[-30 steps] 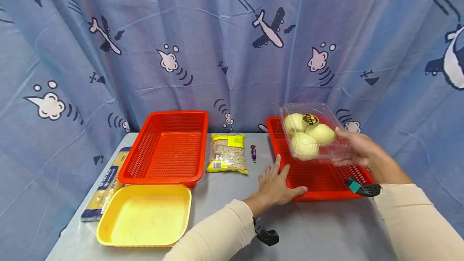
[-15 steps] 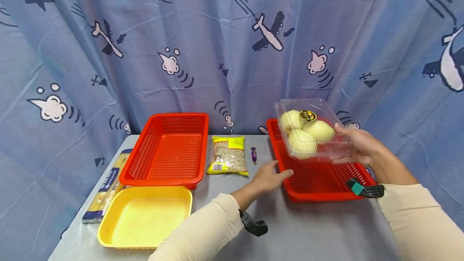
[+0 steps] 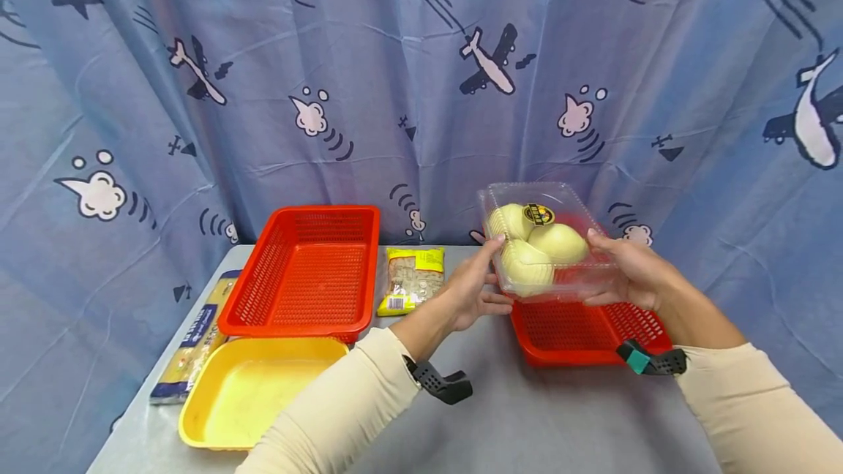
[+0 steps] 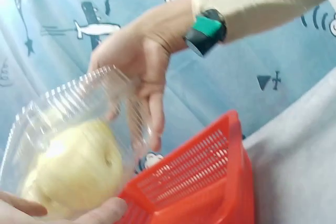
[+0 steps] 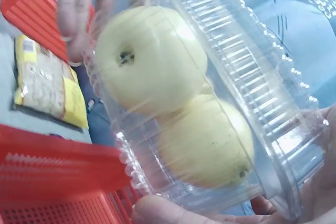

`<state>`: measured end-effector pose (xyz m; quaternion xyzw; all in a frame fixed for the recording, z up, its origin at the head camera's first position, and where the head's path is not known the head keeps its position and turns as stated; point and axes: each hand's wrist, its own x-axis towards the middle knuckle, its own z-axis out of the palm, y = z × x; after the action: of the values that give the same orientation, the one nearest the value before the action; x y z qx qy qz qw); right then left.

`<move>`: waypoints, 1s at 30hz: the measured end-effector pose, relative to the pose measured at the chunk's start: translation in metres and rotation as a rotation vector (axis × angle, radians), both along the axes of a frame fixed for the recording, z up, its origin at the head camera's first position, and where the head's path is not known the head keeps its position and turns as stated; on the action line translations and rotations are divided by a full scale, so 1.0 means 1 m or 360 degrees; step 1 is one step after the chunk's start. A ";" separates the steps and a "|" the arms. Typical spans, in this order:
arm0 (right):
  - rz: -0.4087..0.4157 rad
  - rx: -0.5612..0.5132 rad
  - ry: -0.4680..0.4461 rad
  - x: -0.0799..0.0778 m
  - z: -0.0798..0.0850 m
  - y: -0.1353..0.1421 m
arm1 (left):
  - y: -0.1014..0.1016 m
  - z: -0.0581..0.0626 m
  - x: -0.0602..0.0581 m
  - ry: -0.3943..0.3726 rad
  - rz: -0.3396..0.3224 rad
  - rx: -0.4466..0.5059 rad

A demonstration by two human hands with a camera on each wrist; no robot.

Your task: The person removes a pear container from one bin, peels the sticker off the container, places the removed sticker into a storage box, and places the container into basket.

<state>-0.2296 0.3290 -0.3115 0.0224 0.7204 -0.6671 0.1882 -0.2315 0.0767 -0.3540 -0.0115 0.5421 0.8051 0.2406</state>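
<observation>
Several pale yellow pears (image 3: 558, 243) lie inside a clear plastic clamshell box (image 3: 560, 200) with a dark round sticker on its lid. My right hand (image 3: 635, 269) grips the box's right side, thumb above and fingers below. At the left side, my left hand (image 3: 470, 287) holds the edge between its thumb and the fingers underneath. The box is raised and tilted over the right red basket (image 3: 569, 358), covering much of it. In the right wrist view, two pears (image 5: 152, 59) show through the plastic, with the left hand's fingers (image 5: 68, 11) at the far edge.
A second red basket (image 3: 372, 276) stands at the left, behind a yellow tray (image 3: 187, 415). A long blue-and-gold packet (image 3: 197, 328) lies left of them. Between the red baskets is a yellow bag (image 3: 415, 276). A patterned curtain (image 3: 421, 93) hangs behind the table.
My left hand has left the right basket's rim and come up to the box's left side. The box has moved left in my right hand. The small purple candy is now hidden.
</observation>
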 end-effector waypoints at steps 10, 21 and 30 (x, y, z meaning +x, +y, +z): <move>-0.0006 -0.0014 0.0030 0.014 -0.005 -0.030 | -0.023 0.007 0.011 0.0133 -0.0060 -0.0188; -0.0012 -0.0008 0.0158 0.032 -0.012 -0.059 | -0.058 0.004 0.021 0.0250 -0.0012 -0.0354; -0.0113 0.0030 0.0225 0.050 -0.025 -0.088 | -0.086 -0.003 0.034 0.0290 0.0000 -0.0385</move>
<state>-0.1791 0.2408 -0.3367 0.0026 0.7369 -0.6665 0.1127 -0.1975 -0.0089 -0.3568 0.0327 0.6546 0.7317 0.1872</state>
